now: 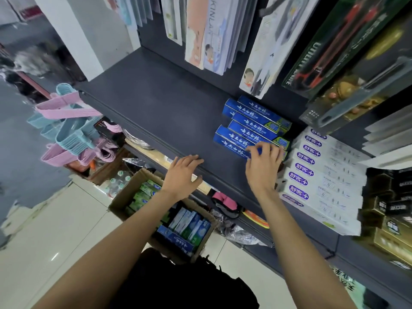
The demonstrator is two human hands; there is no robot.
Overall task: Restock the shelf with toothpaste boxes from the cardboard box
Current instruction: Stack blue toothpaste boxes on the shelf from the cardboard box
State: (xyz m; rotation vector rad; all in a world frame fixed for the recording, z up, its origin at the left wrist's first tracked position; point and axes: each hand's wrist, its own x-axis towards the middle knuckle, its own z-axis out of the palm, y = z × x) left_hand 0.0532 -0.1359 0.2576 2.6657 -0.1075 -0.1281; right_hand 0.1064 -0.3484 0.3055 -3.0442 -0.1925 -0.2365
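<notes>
While our right hand [263, 166] has its grip pinched on the near end of the front blue toothpaste box [234, 146], fingertips curled over its top edge, our left hand [184, 172] grasps nothing: fingers spread and relaxed, resting on the front lip of the shelf [160, 108]. That blue box lies at the front of a row of blue boxes [256, 121], long axis running left-to-right and slightly back, its right end under our grip, its left end pointing to bare shelf. Just right of the row sit white toothpaste boxes [323, 175], stacked and touching, so we judge any squaring-up goes left or back, not right. Next stock is down and left of both hands: the cardboard box [133, 188] sits on the floor below the shelf edge, open, with green and blue-white cartons [189, 226] inside. Left hand is the nearer one, almost directly above it, so we expect the next reach to be left hand dropping straight down. Pink and blue hangers [66, 130] hang farther left.
</notes>
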